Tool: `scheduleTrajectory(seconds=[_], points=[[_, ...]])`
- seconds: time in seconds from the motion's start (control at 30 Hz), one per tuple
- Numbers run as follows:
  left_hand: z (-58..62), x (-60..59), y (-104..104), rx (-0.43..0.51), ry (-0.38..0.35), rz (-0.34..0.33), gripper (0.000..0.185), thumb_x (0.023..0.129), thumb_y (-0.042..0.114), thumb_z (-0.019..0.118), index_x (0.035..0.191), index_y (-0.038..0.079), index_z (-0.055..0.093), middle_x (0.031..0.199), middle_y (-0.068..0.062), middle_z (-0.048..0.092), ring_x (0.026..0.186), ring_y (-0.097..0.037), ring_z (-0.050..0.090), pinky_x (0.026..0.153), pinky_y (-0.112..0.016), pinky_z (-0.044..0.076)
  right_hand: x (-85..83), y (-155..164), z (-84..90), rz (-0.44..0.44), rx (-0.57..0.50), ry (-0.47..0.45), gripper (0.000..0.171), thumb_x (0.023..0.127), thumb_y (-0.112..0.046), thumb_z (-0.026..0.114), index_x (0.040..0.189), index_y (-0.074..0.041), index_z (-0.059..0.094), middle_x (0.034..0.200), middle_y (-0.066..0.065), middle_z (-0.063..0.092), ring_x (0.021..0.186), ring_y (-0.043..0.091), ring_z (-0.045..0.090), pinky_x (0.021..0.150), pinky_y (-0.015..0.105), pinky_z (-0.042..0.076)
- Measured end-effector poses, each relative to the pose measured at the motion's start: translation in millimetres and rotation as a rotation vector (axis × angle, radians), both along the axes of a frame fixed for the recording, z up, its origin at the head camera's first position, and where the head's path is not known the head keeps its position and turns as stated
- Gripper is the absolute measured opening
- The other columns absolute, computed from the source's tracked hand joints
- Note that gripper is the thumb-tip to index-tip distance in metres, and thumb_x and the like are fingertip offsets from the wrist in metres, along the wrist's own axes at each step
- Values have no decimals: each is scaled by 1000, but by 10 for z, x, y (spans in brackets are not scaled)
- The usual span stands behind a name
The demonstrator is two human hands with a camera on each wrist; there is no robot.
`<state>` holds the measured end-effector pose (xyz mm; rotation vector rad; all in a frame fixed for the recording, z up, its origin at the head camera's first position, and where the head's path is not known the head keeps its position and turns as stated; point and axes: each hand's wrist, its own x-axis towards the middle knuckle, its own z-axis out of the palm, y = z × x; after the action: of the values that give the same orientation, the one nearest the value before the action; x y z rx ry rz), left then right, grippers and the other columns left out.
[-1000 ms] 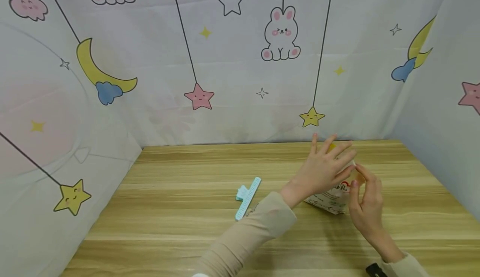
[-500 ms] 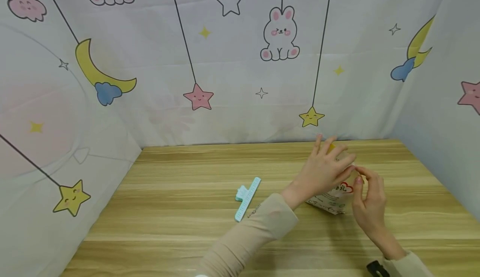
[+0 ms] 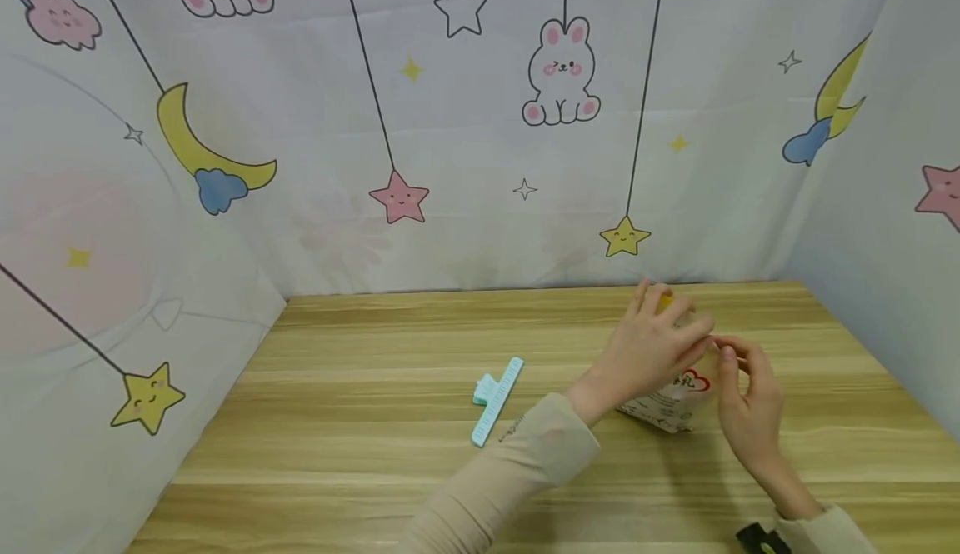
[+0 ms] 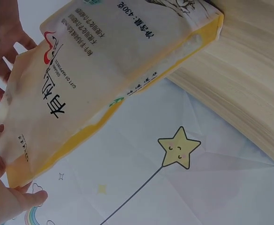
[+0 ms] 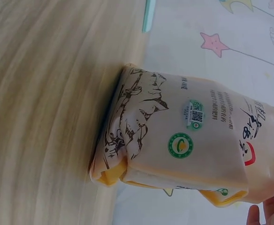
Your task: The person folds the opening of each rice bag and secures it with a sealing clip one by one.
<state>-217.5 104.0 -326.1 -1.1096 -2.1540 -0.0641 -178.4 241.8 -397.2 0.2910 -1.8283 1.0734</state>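
Observation:
A cream and yellow paper bag [image 3: 673,396] with printed text stands on the wooden table [image 3: 375,421] at the right. My left hand [image 3: 652,346] reaches over from the left and its fingers curl round the bag's top. My right hand [image 3: 746,408] is on the bag's right side and pinches the top edge with thumb and fingertips. The left wrist view shows the bag [image 4: 113,70] close up, with fingers [image 4: 1,42] at its top end. In the right wrist view the bag [image 5: 184,140] stands on the table, with fingertips [image 5: 268,211] at its upper end.
A light blue sealing clip [image 3: 495,400] lies on the table left of the bag, beside my left sleeve [image 3: 510,471]. Cloth walls [image 3: 465,162] printed with stars, moons and rabbits close the table at the back and both sides.
My left hand's spread fingers have curled down onto the bag's top. My right hand has shifted slightly right and lower, still at the top edge. The bag and clip have stayed in place.

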Motion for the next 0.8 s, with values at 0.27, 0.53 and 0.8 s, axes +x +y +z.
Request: scheduleTrajectory(seconds=[0.27, 0.53, 0.8], points=[[-23, -9, 3, 15, 10, -21, 21, 94, 36, 39, 99, 31, 58, 101, 12, 56, 110, -18, 46, 99, -33, 36, 37, 7, 38, 10, -13, -59, 19, 91, 2, 42, 97, 11, 57, 97, -29, 53, 84, -13, 47, 79, 7, 34], [-9, -5, -6, -17, -7, -1, 22, 95, 37, 37, 102, 32, 58, 108, 12, 56, 118, -19, 43, 102, -37, 33, 20, 13, 37, 3, -22, -61, 18, 90, -1, 45, 96, 11, 58, 96, -30, 53, 85, -14, 49, 78, 5, 35], [22, 23, -9, -50, -19, 60, 24, 95, 39, 35, 104, 36, 56, 119, 13, 53, 130, -18, 34, 106, -52, 21, 5, 13, 56, -9, -17, -76, 19, 90, -2, 47, 96, 10, 60, 95, -32, 53, 83, -15, 48, 78, 4, 35]])
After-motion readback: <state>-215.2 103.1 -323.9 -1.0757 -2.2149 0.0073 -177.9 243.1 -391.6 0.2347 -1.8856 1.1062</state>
